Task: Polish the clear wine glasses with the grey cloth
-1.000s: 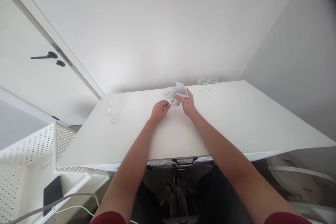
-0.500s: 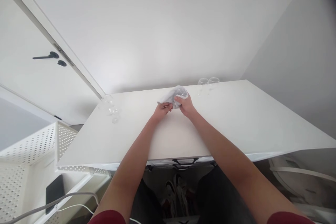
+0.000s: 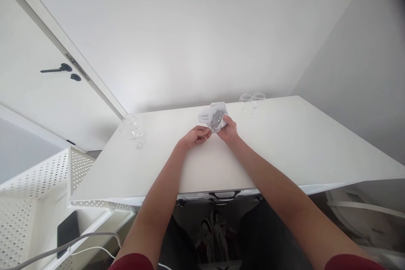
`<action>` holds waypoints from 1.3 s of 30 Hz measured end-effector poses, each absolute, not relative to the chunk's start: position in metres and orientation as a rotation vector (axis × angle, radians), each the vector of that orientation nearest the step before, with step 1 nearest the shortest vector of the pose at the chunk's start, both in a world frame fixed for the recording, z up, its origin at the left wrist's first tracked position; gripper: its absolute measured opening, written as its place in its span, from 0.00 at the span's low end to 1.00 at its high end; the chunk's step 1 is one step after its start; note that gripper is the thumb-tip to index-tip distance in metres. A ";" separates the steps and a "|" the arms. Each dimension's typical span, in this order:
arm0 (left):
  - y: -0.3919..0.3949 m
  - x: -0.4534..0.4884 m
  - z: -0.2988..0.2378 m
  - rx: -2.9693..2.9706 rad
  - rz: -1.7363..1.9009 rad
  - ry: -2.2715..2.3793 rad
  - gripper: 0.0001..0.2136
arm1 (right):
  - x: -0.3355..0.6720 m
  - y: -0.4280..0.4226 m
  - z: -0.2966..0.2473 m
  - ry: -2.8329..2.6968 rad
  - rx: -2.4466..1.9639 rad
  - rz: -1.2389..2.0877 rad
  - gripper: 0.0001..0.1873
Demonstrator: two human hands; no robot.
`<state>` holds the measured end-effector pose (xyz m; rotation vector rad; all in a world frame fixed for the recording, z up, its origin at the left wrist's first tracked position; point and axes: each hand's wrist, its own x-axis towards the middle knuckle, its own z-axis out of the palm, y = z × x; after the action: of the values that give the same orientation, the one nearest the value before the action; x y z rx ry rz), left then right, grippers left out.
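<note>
Above the white cabinet top, my left hand [image 3: 196, 136] is closed with its fingertips pinching the stem end of a clear wine glass [image 3: 217, 120]. My right hand [image 3: 228, 130] holds a white cloth [image 3: 205, 114] wrapped around the bowl of that glass, thumb on the near side. The glass is tilted, its bowl pointing up and to the right. Part of the bowl shows through the open folds; the cloth covers the rest. The foot of the glass is mostly hidden by my left fingers.
Clear stemmed glassware [image 3: 129, 122] stands at the left end of the cabinet top [image 3: 284, 143]. Two more wine glasses [image 3: 246, 98] stand by the wall, right of my hands. A door with a black handle [image 3: 57, 68] is at left, above a perforated white shelf [image 3: 79, 164]. Shoes [image 3: 218, 232] lie below.
The cloth has opened and shifted, so more of the glass's bowl shows. My right hand has turned around the bowl, and my left hand has drawn slightly lower at the stem.
</note>
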<state>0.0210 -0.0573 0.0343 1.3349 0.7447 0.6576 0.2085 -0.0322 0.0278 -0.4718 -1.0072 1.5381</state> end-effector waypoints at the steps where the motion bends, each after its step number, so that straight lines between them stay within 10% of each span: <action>1: -0.057 0.019 0.035 1.319 0.635 0.730 0.23 | 0.209 -0.032 0.027 -1.021 -0.462 1.550 0.32; 26: -0.032 0.015 0.005 1.139 1.640 1.227 0.08 | 0.192 -0.028 0.018 -1.153 -0.714 1.638 0.29; 34: -0.039 0.025 0.018 0.933 1.265 0.687 0.34 | 0.190 -0.038 0.021 -1.234 -0.639 1.937 0.32; 39: -0.046 0.026 0.023 1.095 1.241 0.643 0.33 | 0.192 -0.038 0.022 -1.256 -0.626 1.940 0.27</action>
<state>0.0258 -0.0458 0.0231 1.0953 0.6434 1.2407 0.1922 -0.0377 0.0216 -0.6257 -1.2557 1.9399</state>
